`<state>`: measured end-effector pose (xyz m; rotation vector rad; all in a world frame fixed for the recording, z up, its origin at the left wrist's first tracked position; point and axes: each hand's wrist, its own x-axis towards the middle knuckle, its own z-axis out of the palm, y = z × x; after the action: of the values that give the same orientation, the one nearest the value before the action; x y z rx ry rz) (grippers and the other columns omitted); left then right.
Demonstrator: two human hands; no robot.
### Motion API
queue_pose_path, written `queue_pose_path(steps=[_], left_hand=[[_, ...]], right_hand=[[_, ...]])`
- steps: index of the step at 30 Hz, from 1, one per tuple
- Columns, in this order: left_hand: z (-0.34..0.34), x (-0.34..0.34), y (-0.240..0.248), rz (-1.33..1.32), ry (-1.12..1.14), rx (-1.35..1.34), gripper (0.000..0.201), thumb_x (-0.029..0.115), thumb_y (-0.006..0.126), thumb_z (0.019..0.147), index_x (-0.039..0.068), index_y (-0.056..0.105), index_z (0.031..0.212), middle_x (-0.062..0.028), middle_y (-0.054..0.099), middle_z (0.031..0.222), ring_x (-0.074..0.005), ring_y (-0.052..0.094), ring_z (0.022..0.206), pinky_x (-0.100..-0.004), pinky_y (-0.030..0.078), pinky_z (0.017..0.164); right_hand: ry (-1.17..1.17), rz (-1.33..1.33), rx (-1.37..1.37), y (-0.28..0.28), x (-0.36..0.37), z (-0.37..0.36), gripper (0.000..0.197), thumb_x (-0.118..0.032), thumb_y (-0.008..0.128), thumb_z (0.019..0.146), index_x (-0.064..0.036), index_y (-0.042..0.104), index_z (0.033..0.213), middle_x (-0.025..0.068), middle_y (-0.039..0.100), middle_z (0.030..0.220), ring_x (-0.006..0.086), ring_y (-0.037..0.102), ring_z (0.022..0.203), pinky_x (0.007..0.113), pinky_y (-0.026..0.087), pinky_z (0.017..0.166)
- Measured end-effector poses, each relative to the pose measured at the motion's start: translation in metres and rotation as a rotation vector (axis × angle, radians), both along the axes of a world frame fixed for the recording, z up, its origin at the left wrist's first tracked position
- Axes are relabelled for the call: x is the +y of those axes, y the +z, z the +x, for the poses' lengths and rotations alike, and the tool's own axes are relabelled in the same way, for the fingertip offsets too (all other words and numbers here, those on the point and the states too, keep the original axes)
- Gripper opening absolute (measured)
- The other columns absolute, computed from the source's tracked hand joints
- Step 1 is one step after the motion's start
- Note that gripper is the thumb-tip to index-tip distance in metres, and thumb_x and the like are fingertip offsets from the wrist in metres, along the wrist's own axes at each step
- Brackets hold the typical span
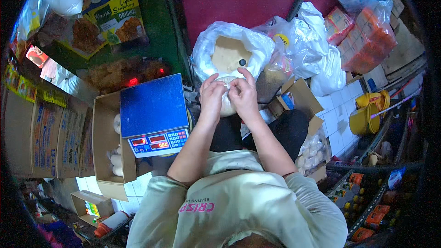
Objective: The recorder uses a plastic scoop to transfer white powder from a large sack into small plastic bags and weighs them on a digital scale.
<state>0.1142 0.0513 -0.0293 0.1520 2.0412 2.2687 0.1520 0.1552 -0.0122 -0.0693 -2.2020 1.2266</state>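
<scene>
Between my knees and an open sack sits a small, filled plastic bag point(227, 107) with pale contents. My left hand point(212, 97) pinches the gathered top of this bag. Close beside it, my right hand point(244, 94) is closed on the same gathered plastic, fingertips nearly meeting the left ones. Just beyond my hands stands the large sack lined with white plastic point(205, 41), holding a cream-coloured loose powder or grain point(229, 54). A dark round-ended object point(242, 62) rests at the near right of that fill. My fingers hide the exact shape of the bag's neck.
At my left stands a digital weighing scale point(154, 98) with a blue platform and lit red displays. A cardboard box point(106, 147) beside it holds filled bags. To the right are an open carton point(301, 96), white plastic bags point(328, 71) and yellow buckets point(365, 119).
</scene>
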Motion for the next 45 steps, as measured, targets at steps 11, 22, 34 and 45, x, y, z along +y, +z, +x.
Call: queue_pose_path(steps=[11,22,34,45], left_hand=[[-0.01,0.0,-0.022,0.074,-0.185,-0.032,0.031,0.015,0.056,0.079,-0.001,0.049,0.104,-0.0137,0.051,0.109,-0.0211,0.046,0.103,-0.0314,0.033,0.091],[0.002,-0.004,0.003,-0.444,-0.173,0.307,0.02,0.025,0.054,0.082,0.011,0.061,0.094,-0.0124,0.042,0.129,-0.0312,0.032,0.122,-0.0426,0.017,0.102],[0.018,0.002,0.016,-0.817,-0.326,0.55,0.018,0.024,0.051,0.084,0.01,0.06,0.092,-0.0053,0.042,0.13,-0.0319,0.025,0.127,-0.059,0.008,0.097],[0.007,-0.019,0.002,-0.273,-0.308,0.457,0.018,0.024,0.055,0.082,0.009,0.065,0.085,-0.015,0.055,0.109,-0.0279,0.042,0.116,-0.0401,0.027,0.097]], right_hand=[[0.245,-0.218,0.002,-0.01,0.017,0.014,0.014,-0.006,0.059,0.077,-0.0001,0.059,0.09,0.017,0.049,0.117,0.0276,0.05,0.105,0.033,0.041,0.086],[0.165,-0.154,0.061,-0.002,0.024,0.008,0.009,-0.005,0.059,0.076,-0.0015,0.062,0.084,0.012,0.056,0.1,0.0235,0.054,0.097,0.032,0.042,0.083],[0.261,0.01,0.088,0.016,0.051,0.002,0.01,-0.006,0.06,0.075,0.0004,0.061,0.083,0.0089,0.057,0.088,0.0203,0.055,0.083,0.032,0.043,0.076],[0.343,-1.208,-0.287,-0.065,0.047,0.026,0.066,-0.054,0.033,0.088,-0.0004,0.039,0.125,0.0109,0.044,0.123,0.0239,0.04,0.116,0.039,0.027,0.1]])
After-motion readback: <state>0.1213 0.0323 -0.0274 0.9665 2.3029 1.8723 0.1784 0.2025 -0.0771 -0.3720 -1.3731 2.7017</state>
